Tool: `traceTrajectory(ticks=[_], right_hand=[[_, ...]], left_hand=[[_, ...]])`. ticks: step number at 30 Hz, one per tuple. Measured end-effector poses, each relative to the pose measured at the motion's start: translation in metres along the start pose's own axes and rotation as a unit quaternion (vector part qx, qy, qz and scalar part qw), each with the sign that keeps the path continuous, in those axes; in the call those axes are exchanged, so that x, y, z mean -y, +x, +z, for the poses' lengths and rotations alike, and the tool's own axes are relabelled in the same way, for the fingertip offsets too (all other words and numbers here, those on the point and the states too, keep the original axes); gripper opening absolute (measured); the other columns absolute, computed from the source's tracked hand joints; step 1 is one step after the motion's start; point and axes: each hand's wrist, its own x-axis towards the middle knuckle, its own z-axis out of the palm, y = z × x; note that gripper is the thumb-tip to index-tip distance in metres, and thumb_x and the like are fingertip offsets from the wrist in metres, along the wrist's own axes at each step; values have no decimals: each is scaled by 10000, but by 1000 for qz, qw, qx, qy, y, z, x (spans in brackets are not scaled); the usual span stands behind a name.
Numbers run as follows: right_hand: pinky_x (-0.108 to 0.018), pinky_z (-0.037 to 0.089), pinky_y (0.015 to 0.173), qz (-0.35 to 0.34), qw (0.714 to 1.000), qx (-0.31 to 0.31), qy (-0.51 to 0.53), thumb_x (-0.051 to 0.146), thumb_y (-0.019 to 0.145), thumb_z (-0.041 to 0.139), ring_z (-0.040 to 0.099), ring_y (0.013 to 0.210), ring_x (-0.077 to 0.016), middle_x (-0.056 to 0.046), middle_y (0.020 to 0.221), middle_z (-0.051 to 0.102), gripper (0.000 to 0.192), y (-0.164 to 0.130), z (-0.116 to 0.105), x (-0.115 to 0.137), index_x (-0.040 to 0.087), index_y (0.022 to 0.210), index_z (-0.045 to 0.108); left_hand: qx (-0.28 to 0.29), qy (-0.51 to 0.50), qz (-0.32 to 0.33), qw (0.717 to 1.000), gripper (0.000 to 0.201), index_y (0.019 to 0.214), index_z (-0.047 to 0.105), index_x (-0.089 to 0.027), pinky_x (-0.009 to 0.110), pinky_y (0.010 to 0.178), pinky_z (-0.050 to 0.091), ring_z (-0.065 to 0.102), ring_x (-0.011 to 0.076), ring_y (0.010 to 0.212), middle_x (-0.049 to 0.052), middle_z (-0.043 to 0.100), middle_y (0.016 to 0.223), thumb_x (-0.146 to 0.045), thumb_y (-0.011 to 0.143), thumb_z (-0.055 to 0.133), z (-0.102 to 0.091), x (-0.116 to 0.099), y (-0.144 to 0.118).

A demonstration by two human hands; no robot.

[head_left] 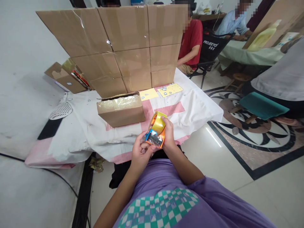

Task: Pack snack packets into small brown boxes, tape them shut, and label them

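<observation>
An orange tape dispenser (163, 139) with a blue edge carries a roll of yellowish packing tape (159, 124). My right hand (169, 132) is closed around its right side. My left hand (142, 148) is closed with thumb and fingers at the dispenser's lower left edge, where clear tape shows; whether it pinches the tape's end too, I cannot tell. Just beyond my hands, a cardboard box (120, 112) stands on the table, its top partly covered with shiny tape.
A tall wall of taped cardboard (131, 47) stands across the table. Yellow sheets (170, 90) lie on the pink and white cloth (194, 110). At left are an opened carton (67, 79) and a white perforated piece (61, 110). Other people sit behind and to the right.
</observation>
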Motion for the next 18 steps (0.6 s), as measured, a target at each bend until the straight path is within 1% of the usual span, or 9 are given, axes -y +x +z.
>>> traceTrajectory(ticks=[2, 5, 9, 11, 14, 18], right_hand=[[-279, 555, 526, 8, 1000, 8, 4, 408, 801, 648, 640, 547, -181, -50, 621, 692, 243, 1, -1, -2, 169, 755, 654], [-283, 557, 519, 3, 1000, 3, 0, 409, 799, 653, 638, 538, -183, -41, 618, 688, 238, 2, -4, -6, 178, 741, 647], [-298, 568, 518, -10, 1000, 1, -18, 399, 790, 667, 640, 526, -191, -45, 612, 688, 228, -2, -4, -6, 186, 712, 643], [-292, 565, 513, -20, 999, -4, -25, 398, 795, 662, 640, 525, -189, -48, 613, 692, 229, -5, -2, -3, 184, 714, 649], [-286, 560, 506, -31, 999, -6, -29, 398, 791, 661, 635, 522, -186, -41, 608, 683, 226, -10, 2, -1, 186, 715, 641], [-289, 569, 524, -33, 999, 9, -21, 394, 791, 661, 634, 525, -184, -27, 600, 669, 217, -13, 6, 0, 189, 725, 631]], left_hand=[[-5, 32, 16, 999, 556, 1344, 525, -208, 218, 551, 447, 555, 107, 504, -70, 608, 557, -385, 858, 731, -1, -1, 0], [-14, 47, 11, 999, 526, 1324, 546, -203, 239, 594, 480, 595, 121, 547, -47, 646, 607, -385, 864, 724, -3, 2, -1], [-20, 15, 17, 1000, 635, 1355, 503, -206, 235, 579, 466, 570, 114, 532, -51, 655, 611, -412, 815, 767, -4, 11, -3], [-21, 15, 23, 999, 692, 1377, 487, -209, 232, 581, 451, 567, 116, 554, -47, 659, 621, -403, 787, 792, -5, 11, -5], [-24, 33, 20, 999, 691, 1369, 490, -211, 224, 569, 420, 538, 113, 557, -58, 629, 600, -391, 778, 798, -7, 4, -7], [-25, 52, 7, 998, 656, 1338, 489, -197, 213, 563, 387, 457, 89, 521, -86, 556, 567, -397, 788, 784, -8, -8, -9]])
